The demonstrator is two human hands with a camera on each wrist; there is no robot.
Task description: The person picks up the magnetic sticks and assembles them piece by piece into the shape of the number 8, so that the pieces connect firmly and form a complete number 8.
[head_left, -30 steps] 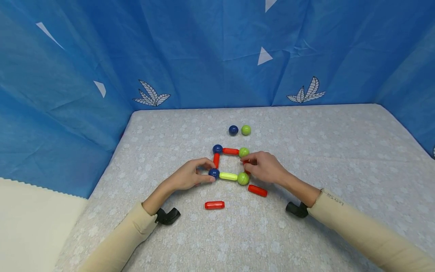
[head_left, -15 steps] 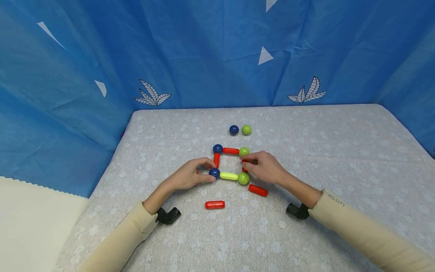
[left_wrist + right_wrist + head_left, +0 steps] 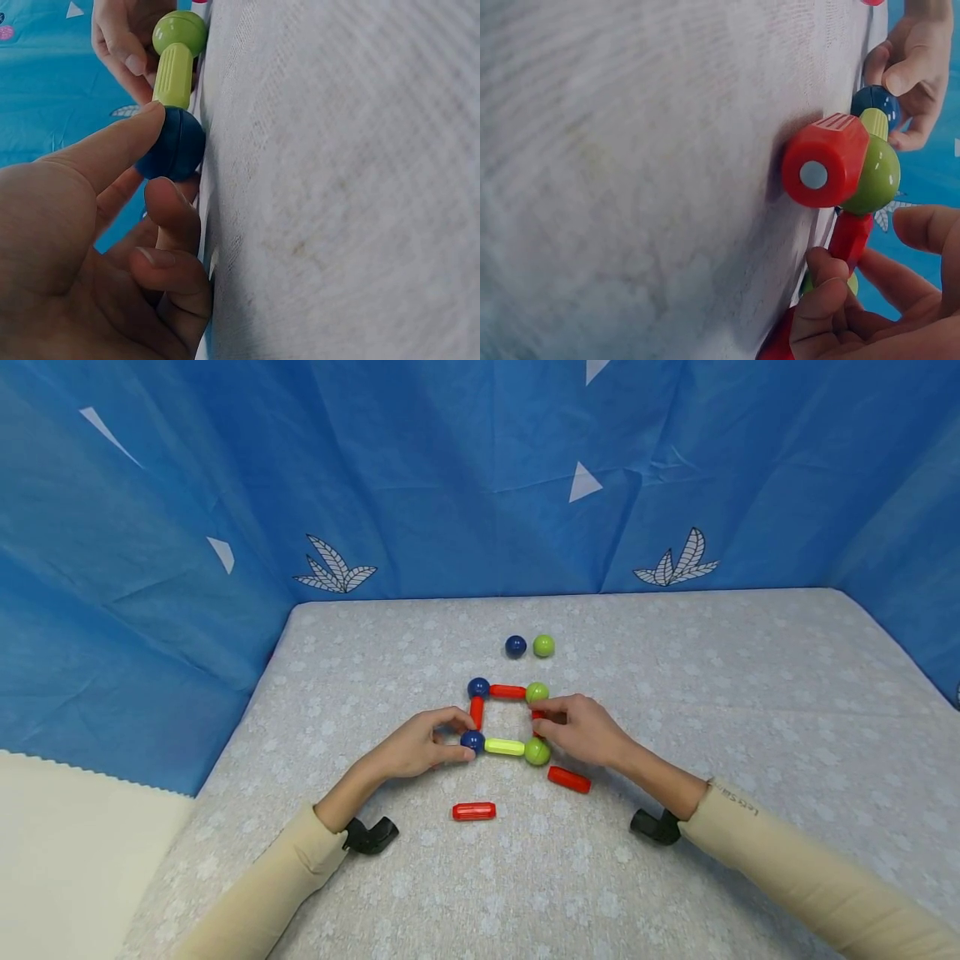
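In the head view, balls and rods lie joined in a square outline. My left hand [image 3: 420, 745] holds the near-left blue ball [image 3: 472, 742] between thumb and fingers. A yellow-green rod [image 3: 505, 747] runs from it to a green ball [image 3: 537, 752]. My right hand [image 3: 587, 727] pinches the red magnetic rod [image 3: 850, 238] on the right side, partly hidden by the fingers. That rod lies between the near green ball and the far green ball [image 3: 537, 692]. Another blue ball [image 3: 478, 688], a red rod [image 3: 507, 692] and a left red rod [image 3: 476, 713] form the other sides.
A loose red rod [image 3: 569, 779] lies close to the near green ball, and another red rod [image 3: 474, 811] nearer the front. Behind the square sit a blue ball [image 3: 515, 647] and a green ball [image 3: 543, 646]. A blue curtain [image 3: 480, 485] hangs behind the patterned cloth [image 3: 675, 660].
The right-hand red rod has shifted slightly left, into line between the two green balls, with my right fingers on it. My left hand has stayed at the blue ball.
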